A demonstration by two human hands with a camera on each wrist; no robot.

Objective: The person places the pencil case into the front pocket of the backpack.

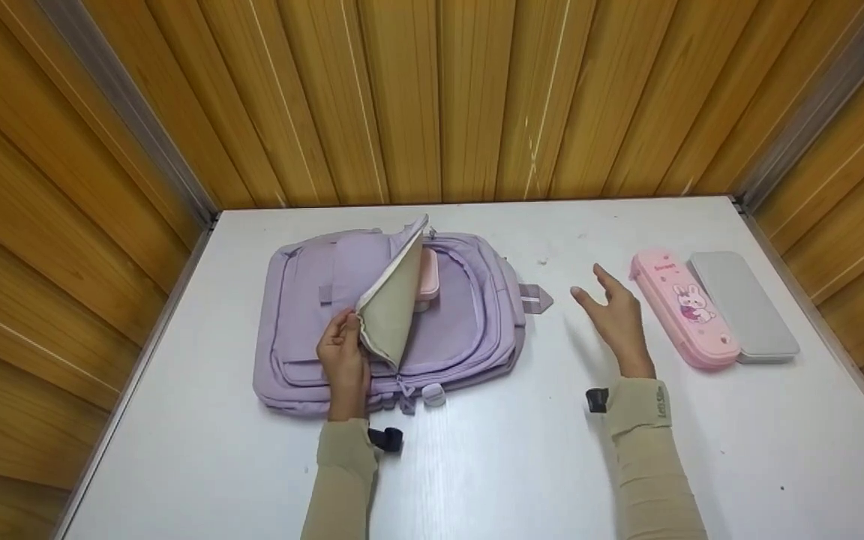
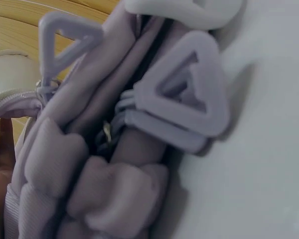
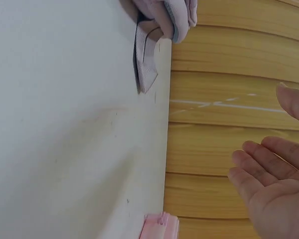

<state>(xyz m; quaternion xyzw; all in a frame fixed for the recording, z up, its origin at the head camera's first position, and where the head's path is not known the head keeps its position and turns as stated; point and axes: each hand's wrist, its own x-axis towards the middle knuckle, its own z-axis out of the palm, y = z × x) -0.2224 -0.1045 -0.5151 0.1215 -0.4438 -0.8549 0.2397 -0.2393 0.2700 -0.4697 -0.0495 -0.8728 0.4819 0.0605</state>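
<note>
A lavender backpack lies flat on the table, its front compartment unzipped. My left hand pinches the zipped edge of the front flap and holds it folded back, so the beige lining shows. Inside the compartment sits a pink case, partly hidden behind the flap. In the left wrist view, triangular zipper pulls hang at the bag's side. Raised to the right of the bag, my right hand has its fingers spread and holds nothing. Nearest to it is a pink pencil case with a rabbit picture.
A flat grey case lies against the pencil case on its right. From the backpack's right side a strap tab sticks out. Wood-patterned panels close off the white table at the back and sides.
</note>
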